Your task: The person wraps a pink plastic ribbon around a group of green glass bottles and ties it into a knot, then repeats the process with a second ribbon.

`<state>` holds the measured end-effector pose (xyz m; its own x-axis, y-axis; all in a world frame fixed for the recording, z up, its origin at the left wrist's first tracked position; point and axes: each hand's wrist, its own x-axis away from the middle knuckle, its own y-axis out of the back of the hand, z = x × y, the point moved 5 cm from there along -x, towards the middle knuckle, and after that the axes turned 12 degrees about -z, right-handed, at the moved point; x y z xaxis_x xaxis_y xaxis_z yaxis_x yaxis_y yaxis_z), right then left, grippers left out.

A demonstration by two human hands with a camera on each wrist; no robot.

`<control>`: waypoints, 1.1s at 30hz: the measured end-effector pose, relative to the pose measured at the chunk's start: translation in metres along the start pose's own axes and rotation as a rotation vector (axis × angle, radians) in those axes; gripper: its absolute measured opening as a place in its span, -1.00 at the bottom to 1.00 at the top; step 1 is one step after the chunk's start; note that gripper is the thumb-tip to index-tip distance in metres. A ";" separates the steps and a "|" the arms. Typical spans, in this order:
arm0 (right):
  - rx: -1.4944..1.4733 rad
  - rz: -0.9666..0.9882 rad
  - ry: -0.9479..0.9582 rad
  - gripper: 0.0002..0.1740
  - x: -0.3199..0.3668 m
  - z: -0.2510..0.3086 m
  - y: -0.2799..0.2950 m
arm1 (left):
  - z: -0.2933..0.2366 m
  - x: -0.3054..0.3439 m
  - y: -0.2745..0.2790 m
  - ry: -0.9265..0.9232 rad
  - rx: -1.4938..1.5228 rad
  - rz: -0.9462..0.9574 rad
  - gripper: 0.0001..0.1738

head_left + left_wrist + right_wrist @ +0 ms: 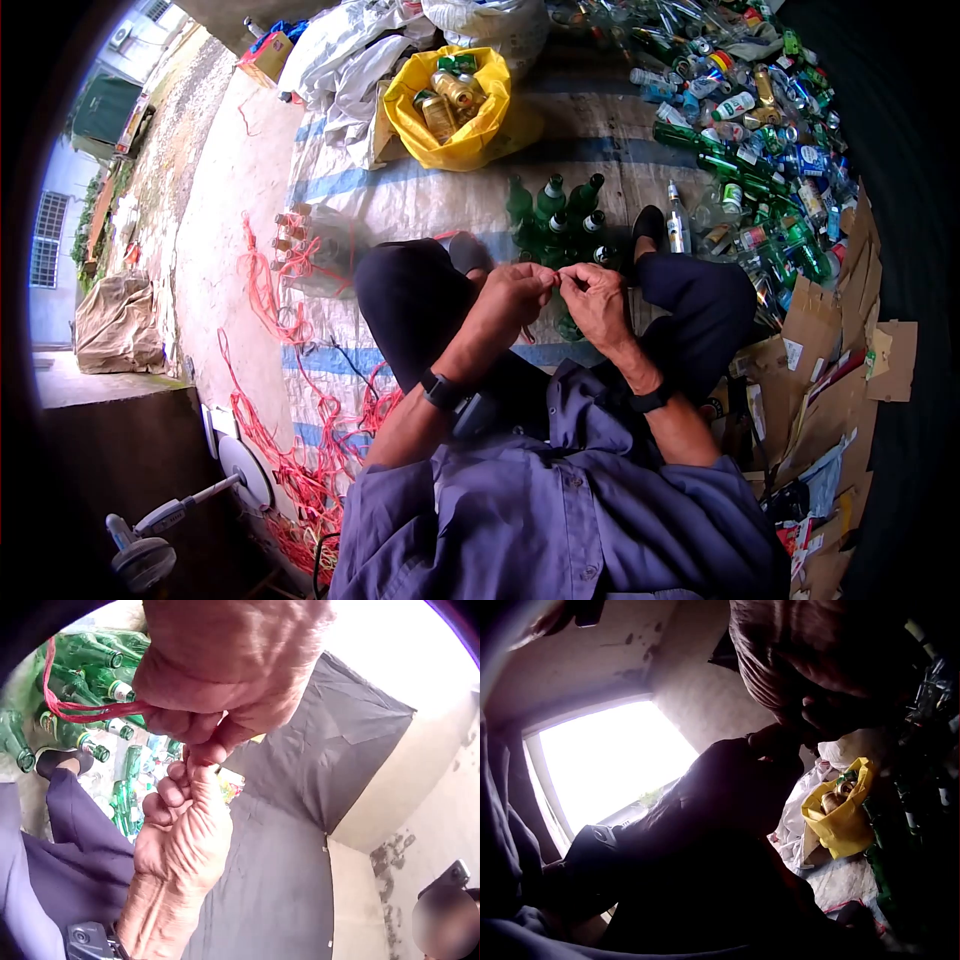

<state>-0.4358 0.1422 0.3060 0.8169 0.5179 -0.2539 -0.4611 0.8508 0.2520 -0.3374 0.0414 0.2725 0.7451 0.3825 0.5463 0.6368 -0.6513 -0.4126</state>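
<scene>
In the head view my left hand and right hand meet at their fingertips above the lap. A thin red plastic string loops out of the left hand in the left wrist view, held in its curled fingers. The right hand pinches at the same spot with thumb and forefinger, where the fingers hide most of the string. Just beyond the hands, several green glass bottles stand grouped between the feet. The right wrist view shows both hands dark against the light.
A yellow bag of cans stands ahead. Bottles and cans heap at the right, above flattened cardboard. Tangled red string lies at the left, near a bundle of clear bottles and a fan.
</scene>
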 end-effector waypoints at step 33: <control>0.215 0.318 0.068 -0.85 0.019 -0.001 0.009 | 0.022 0.006 0.003 -0.092 -0.096 -0.042 -0.86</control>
<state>-0.4249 0.1592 0.3030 0.6165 0.7639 -0.1908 -0.5990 0.6123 0.5160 -0.3268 0.0562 0.2588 0.7360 0.4665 0.4905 0.6493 -0.6915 -0.3167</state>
